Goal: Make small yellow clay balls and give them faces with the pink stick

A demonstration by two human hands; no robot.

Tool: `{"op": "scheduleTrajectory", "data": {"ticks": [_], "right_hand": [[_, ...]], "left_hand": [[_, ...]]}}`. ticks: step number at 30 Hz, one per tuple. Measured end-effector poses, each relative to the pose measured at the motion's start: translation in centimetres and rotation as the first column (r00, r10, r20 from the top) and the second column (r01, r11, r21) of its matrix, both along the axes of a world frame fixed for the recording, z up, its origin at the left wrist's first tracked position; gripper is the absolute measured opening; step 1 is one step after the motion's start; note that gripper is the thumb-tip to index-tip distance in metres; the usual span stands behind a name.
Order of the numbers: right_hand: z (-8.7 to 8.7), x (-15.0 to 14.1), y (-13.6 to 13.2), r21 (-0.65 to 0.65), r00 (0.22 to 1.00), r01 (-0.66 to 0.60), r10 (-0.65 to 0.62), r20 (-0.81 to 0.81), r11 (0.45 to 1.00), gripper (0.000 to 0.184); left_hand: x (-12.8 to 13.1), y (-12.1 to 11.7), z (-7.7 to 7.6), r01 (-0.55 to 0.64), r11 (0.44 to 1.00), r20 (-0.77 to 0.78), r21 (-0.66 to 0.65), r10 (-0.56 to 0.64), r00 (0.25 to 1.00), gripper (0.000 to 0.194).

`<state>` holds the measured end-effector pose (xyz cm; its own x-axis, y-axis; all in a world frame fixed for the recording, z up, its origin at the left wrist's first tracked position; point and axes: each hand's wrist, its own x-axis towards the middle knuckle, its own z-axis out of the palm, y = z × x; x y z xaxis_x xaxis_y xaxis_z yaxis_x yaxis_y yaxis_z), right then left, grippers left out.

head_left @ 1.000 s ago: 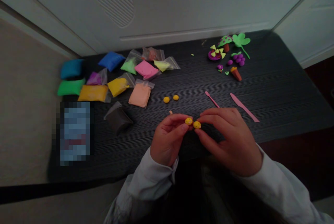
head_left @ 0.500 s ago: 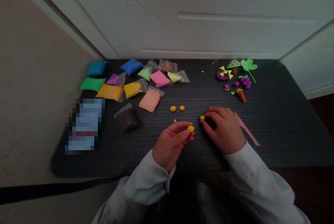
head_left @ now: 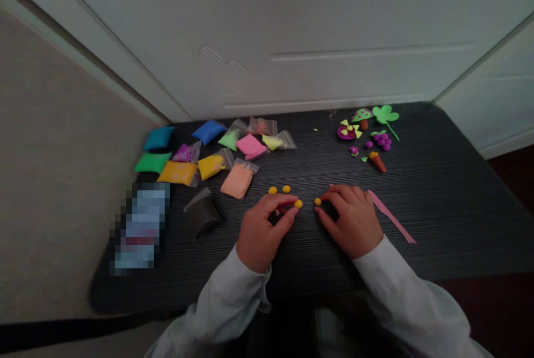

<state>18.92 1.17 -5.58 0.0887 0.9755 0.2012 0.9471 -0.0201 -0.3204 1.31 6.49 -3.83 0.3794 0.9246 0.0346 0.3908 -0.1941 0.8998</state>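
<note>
My left hand pinches a small yellow clay ball between thumb and forefinger, low over the dark table. My right hand rests on the table with its fingertips at a second yellow clay ball; its fingers are curled. Two more yellow balls lie on the table just beyond my left hand. A pink clay knife sticks out to the right from under my right hand.
Several bags of coloured clay lie at the back left, with a dark bag nearer. Finished clay figures stand at the back right. A blurred box sits at the left edge. A white door is behind the table.
Both hands have come down from holding the two balls together; each ball is now lowered to the table, apart from the other. The view has tilted up.
</note>
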Motion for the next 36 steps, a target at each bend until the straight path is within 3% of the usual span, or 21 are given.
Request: {"op": "scheduleTrajectory", "data": {"ticks": [2, 4, 16, 27, 31, 36], "right_hand": [[-0.1, 0.1, -0.2, 0.013, 1.0, 0.004, -0.003, -0.019, 1.0, 0.02], [-0.1, 0.2, -0.4, 0.028, 0.999, 0.014, -0.013, -0.038, 1.0, 0.022], [0.5, 0.5, -0.7, 0.069, 0.988, 0.007, 0.003, -0.152, 0.998, 0.018], [0.4, 0.6, -0.5, 0.122, 0.97, 0.069, -0.038, -0.241, 0.99, 0.02], [0.5, 0.8, -0.5, 0.12, 0.965, 0.098, -0.065, -0.254, 0.988, 0.02], [0.5, 0.7, -0.6, 0.103, 0.968, 0.092, -0.065, -0.244, 0.99, 0.02]], "left_hand": [[0.2, 0.4, -0.4, 0.063, 0.985, -0.156, 0.163, -0.037, 0.987, 0.016], [0.4, 0.5, -0.7, 0.111, 0.97, -0.214, 0.214, -0.065, 0.975, 0.015], [1.0, 0.1, -0.9, 0.297, 0.895, -0.416, 0.334, -0.143, 0.898, 0.017], [0.8, 0.2, -1.3, 0.432, 0.84, -0.51, 0.328, -0.228, 0.829, 0.014], [0.8, 0.3, -1.3, 0.422, 0.842, -0.489, 0.336, -0.227, 0.842, 0.013], [0.8, 0.7, -0.8, 0.306, 0.87, -0.468, 0.387, -0.1, 0.878, 0.012]]}}
